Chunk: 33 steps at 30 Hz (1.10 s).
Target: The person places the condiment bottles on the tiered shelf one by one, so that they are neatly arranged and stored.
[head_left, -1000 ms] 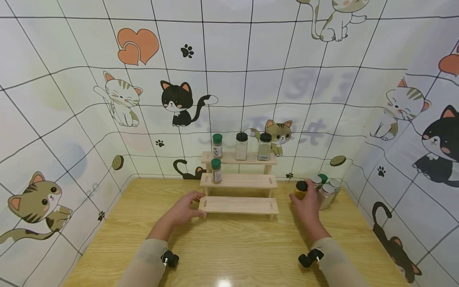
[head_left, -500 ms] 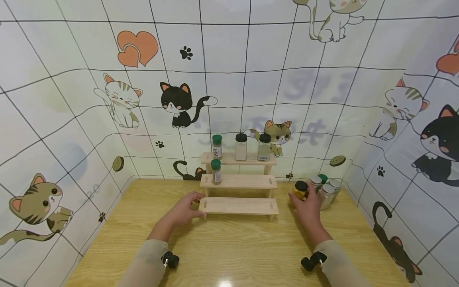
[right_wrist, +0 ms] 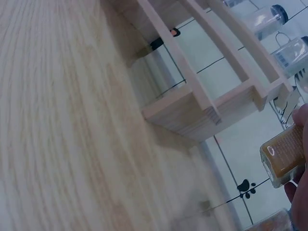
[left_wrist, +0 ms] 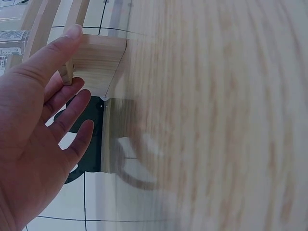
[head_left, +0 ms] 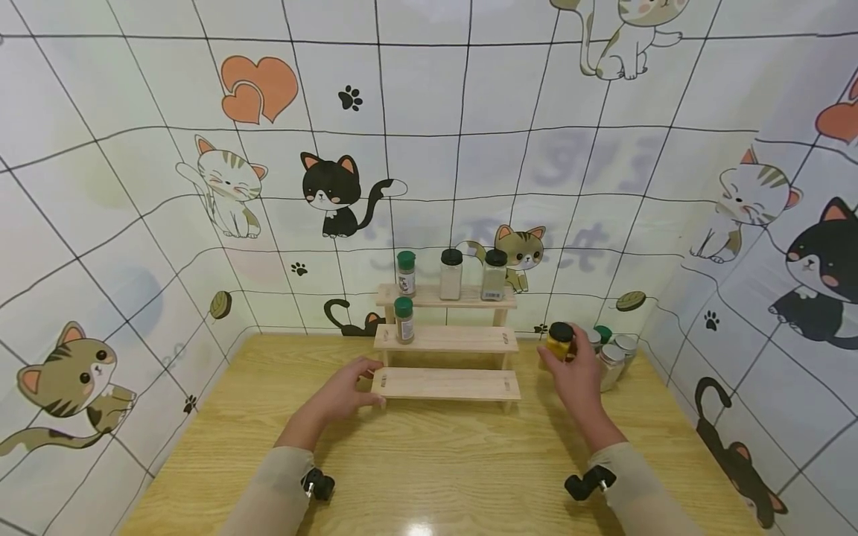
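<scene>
1. While the right hand pinches the yellow jar in a narrow grip, that jar is above the desk, right of the rack.
2. With thumb and fingers, the left hand grips the left end of the rack's lowest step.
3. Three bottles stand on the top step, one on the middle.
4. More bottles stand beside the right hand.

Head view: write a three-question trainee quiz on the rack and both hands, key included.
1. How many jars stand on the top shelf?
2. True or false: the left hand holds a jar.
3. Which colour is the cap of the yellow jar in the right hand? A green, B black, C white.
Key: 1. Three. 2. False; it grips the bottom shelf. 3. B.
</scene>
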Available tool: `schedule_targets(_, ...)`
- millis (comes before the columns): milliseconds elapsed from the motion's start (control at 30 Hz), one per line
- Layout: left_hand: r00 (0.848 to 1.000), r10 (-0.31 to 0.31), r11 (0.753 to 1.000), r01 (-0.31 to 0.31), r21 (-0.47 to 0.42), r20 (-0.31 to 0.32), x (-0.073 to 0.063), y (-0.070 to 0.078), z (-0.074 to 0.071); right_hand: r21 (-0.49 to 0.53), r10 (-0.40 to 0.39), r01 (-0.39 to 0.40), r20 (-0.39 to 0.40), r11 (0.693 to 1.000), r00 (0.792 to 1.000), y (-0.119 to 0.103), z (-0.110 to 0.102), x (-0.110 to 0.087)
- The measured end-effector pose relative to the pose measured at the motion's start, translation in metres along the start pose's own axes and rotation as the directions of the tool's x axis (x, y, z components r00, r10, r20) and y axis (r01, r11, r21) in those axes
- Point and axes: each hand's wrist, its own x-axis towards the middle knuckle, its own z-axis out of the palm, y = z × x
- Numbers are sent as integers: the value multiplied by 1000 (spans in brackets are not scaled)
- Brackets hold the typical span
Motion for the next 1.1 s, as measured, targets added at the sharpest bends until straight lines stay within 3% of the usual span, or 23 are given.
schedule_targets(267,1000,2,1000,-2,7,4,-1,0,-1,-15,-84,84,-38,996,996,-24,1,7)
schedule_targets(500,1000,7,1000,-7,4,3,-1,0,-2,14,-97,97,-20,995,995,-52,5,13)
schedule_targets(1100,1000,15,1000,-16,26,8,-1,-4,-1,156,-196,171,167,973,966,-103,50,24)
